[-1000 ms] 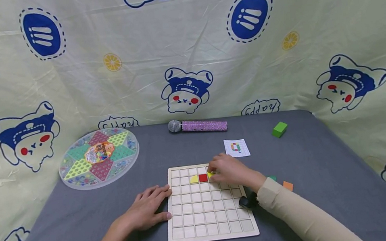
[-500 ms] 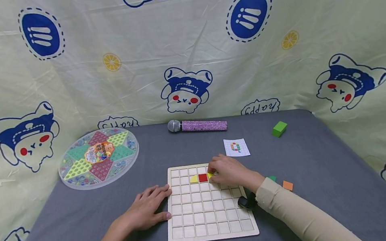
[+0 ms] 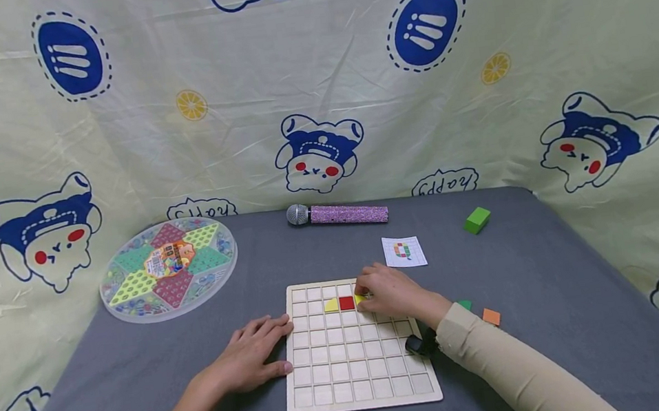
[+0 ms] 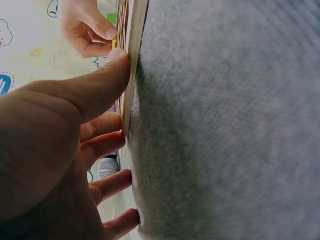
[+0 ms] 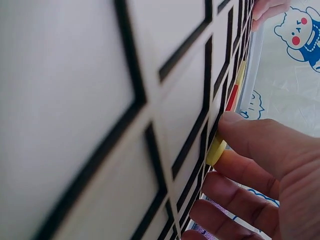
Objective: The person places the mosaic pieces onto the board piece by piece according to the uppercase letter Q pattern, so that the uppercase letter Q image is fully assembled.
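A pale wooden grid board [image 3: 359,372] lies on the grey cloth in front of me. In its second row from the far edge sit a yellow piece with a slanted or curved side [image 3: 331,306] and a red square tile [image 3: 347,304]. My right hand [image 3: 393,289] pinches another yellow piece [image 5: 216,150] between thumb and forefinger, right at the grid beside the red tile; the fingers hide much of it in the head view. My left hand [image 3: 249,355] rests against the board's left edge, thumb and fingers extended, fingertips touching the rim.
A small card with a coloured pattern [image 3: 404,252] lies beyond the board. Farther back are a glittery purple microphone [image 3: 348,215] and a round star-patterned game board [image 3: 169,270]. A green block [image 3: 478,220], an orange piece [image 3: 491,317] and a partly hidden green piece [image 3: 466,304] lie to the right.
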A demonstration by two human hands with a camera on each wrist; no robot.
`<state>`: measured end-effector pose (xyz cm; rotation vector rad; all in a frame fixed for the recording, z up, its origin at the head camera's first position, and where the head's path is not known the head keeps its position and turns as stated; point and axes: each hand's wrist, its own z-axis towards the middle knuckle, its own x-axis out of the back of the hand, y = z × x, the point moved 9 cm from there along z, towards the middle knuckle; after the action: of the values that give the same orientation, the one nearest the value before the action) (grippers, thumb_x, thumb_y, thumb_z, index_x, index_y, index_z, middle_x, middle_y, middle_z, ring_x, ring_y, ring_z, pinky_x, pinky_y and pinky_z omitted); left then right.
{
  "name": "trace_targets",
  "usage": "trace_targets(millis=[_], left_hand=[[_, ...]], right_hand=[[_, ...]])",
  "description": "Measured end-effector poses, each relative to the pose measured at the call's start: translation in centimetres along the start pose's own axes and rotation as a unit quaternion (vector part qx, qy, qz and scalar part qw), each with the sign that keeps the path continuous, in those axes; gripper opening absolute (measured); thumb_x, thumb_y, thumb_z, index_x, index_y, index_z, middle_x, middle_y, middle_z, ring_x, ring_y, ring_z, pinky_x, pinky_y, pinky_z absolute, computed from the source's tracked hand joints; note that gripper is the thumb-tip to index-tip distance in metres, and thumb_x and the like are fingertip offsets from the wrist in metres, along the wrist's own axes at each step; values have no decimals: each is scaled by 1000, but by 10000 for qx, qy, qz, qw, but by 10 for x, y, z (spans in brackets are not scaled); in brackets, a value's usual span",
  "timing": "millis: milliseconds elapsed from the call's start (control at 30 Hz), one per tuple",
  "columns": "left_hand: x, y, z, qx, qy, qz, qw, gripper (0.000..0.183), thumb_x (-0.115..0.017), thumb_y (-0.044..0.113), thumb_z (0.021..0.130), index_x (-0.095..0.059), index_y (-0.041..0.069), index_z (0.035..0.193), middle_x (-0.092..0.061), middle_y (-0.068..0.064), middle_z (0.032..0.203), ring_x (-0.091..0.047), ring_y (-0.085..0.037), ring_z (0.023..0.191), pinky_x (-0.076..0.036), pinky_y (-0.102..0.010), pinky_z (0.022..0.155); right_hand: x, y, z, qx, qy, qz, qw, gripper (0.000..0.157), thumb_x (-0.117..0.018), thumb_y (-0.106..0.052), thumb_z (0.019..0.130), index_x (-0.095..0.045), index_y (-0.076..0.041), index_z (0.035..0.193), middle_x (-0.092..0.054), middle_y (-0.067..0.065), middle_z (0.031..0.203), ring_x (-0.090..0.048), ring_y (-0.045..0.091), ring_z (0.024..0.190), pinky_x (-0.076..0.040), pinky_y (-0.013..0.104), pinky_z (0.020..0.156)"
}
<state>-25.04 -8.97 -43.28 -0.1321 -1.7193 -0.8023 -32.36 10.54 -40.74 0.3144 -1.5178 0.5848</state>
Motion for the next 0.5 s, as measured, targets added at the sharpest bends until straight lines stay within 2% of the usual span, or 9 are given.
trace_targets(millis=[333,500], left_hand=[[0,0,0,23,-24,-10,10000,65,-60,45,89,-41,15,143,-34,-5,152,-28,-36,139,-25,-61,103],[1,1,0,26,-8,-8,10000,65,-61,44,89,-41,14,143,-34,-5,152,-28,-36,139,-25,-61,103]], right_hand=[[0,1,-1,-26,4,-45,10000,20,-74,-32,80,-70,-16,90,-60,-4,88,-48,12,82,-42,29,70],[0,-1,-1,25,17,38,10000,21,-74,-32,81,-70,-18,97,-62,-3,91,-51,13,85,-44,30,71]])
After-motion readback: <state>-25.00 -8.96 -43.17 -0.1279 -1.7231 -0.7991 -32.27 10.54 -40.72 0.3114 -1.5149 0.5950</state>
